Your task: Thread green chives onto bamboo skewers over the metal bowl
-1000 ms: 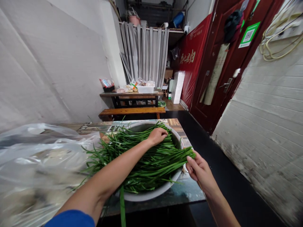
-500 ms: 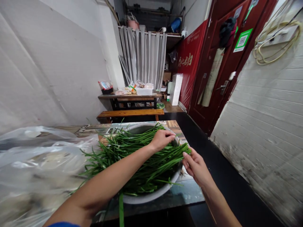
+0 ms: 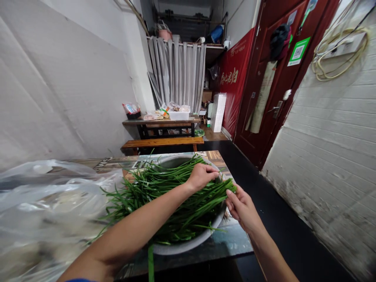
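Plastic bag (image 3: 44, 203): clear and crumpled, lying on the left part of the bench (image 3: 229, 241), just beside the basin; contents blurred, cannot tell.
Basin (image 3: 188, 244): wide metal bowl on the bench's right end, near the edge, keeping the greens together.
Chives (image 3: 164, 196): long green stalks piled across the basin, tips fanning left over the rim, cut ends gathered to the right; one stalk hangs over the near rim.
Left hand (image 3: 202, 175): reaches across the pile, fingers curled down on stalks near the far rim, apparently grasping a few; grip partly hidden.
Right hand (image 3: 242, 207): at the basin's right rim, fingertips pinched on the bundled cut ends, likely to hold them aligned.
Background: second table and a wooden seat well apart, before a grey curtain (image 3: 178, 74); red door (image 3: 273, 78) at right.
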`<state>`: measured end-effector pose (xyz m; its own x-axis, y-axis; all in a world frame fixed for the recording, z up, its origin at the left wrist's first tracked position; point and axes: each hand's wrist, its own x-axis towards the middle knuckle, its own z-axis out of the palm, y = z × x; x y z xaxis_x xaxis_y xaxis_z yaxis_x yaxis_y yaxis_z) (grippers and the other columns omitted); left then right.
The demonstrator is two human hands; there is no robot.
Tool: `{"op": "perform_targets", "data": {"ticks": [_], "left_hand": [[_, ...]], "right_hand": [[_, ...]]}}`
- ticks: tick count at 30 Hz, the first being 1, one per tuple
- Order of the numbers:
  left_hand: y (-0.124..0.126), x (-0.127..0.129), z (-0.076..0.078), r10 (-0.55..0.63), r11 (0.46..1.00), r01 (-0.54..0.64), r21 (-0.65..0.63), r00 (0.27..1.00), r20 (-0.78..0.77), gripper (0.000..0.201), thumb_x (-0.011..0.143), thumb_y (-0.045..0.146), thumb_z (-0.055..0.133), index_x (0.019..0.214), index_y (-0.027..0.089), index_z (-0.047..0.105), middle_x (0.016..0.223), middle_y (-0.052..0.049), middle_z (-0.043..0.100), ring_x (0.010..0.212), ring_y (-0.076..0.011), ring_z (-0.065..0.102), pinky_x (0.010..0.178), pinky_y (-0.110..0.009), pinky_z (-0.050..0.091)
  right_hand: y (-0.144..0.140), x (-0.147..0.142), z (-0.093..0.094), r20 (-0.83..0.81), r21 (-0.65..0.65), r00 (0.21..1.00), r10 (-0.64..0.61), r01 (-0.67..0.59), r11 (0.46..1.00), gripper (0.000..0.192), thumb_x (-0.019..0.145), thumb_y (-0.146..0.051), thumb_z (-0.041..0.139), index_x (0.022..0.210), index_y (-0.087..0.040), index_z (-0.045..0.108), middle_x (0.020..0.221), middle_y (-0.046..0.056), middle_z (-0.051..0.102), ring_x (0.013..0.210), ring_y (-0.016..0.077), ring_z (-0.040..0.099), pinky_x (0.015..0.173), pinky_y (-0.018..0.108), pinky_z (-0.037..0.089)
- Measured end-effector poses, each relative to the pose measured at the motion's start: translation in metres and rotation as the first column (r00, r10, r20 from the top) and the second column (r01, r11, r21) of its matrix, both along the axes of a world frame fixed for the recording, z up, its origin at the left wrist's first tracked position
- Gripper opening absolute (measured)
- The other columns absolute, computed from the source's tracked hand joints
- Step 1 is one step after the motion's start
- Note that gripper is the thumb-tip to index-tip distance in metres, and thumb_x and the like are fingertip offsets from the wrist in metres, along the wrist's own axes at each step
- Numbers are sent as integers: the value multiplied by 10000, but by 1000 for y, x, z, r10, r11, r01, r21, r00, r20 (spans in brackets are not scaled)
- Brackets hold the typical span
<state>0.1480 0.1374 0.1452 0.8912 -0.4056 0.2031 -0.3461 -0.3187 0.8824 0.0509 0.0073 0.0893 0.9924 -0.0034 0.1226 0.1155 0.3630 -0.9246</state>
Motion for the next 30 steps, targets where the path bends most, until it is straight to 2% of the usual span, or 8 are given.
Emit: {"op": "perform_targets", "data": {"ticks": [7, 11, 15, 17, 19, 21, 26, 30], "left_hand": [[4, -3, 1, -55, 995, 38, -92, 979, -196, 316, 603, 283, 689, 842, 76, 697, 732, -84, 691, 684, -161, 622, 705, -260, 486], [9, -11, -1, -186, 981, 187, 50, 982, -23, 270, 663, 263, 636, 874, 107, 699, 837, -76, 695, 789, -173, 629, 748, -241, 474], [24, -13, -1, -383, 904, 372, 210, 924, 12, 284, 712, 236, 581, 966, 149, 673, 928, -45, 683, 831, -157, 624, 768, -216, 457], [37, 0, -1, -334, 920, 325, 219, 943, 1, 292, 729, 253, 564, 987, 158, 664, 936, -32, 682, 850, -154, 620, 773, -212, 454], [49, 20, -2, -120, 963, 95, 250, 989, 83, 269, 739, 257, 547, 944, 144, 680, 893, -40, 690, 832, -155, 622, 767, -215, 455], [56, 41, -7, -3, 930, -73, 361, 978, 206, 233, 732, 233, 545, 884, 147, 698, 862, -45, 693, 806, -158, 621, 761, -221, 449], [46, 71, -28, -93, 780, -171, 602, 920, 381, 180, 720, 222, 565, 823, 185, 708, 858, -48, 682, 812, -163, 597, 751, -226, 421], [31, 72, -42, -202, 764, -65, 641, 921, 334, 152, 707, 239, 583, 784, 209, 710, 802, -29, 684, 756, -141, 597, 692, -192, 408]], "right_hand": [[4, -1, 0, 14, 17, 998, -60, 60, 998, 326, 806, -373, 555, 1064, -187, 483, 441, -98, 419, 275, 7, 181, 278, 118, 132], [5, -2, 1, 4, 55, 999, -36, 36, 998, 387, 801, -367, 567, 1133, -201, 456, 439, -100, 415, 276, 12, 177, 279, 123, 130], [4, -8, -2, 15, 66, 1000, -12, 11, 998, 399, 805, -343, 571, 1157, -202, 449, 427, -100, 405, 286, 17, 176, 284, 131, 117], [3, -13, -6, 23, 58, 1000, -14, 12, 998, 384, 815, -335, 563, 1157, -203, 449, 425, -98, 408, 292, 18, 176, 292, 134, 111], [3, -16, -11, 19, 50, 999, -27, 26, 998, 347, 826, -330, 550, 1136, -206, 457, 429, -98, 409, 298, 18, 178, 297, 134, 110], [3, -18, -16, 13, 40, 999, -37, 36, 999, 277, 836, -328, 537, 1076, -202, 478, 434, -99, 405, 300, 17, 187, 301, 132, 116], [0, -18, -21, 32, -7, 999, 4, -4, 1000, 174, 839, -321, 536, 939, -191, 478, 505, -74, 482, 286, 12, 276, 303, 136, 181], [-7, -20, -22, -14, 9, 998, 64, -64, 998, 185, 836, -337, 534, 928, -198, 453, 520, -78, 477, 280, 5, 237, 286, 132, 146]]}}
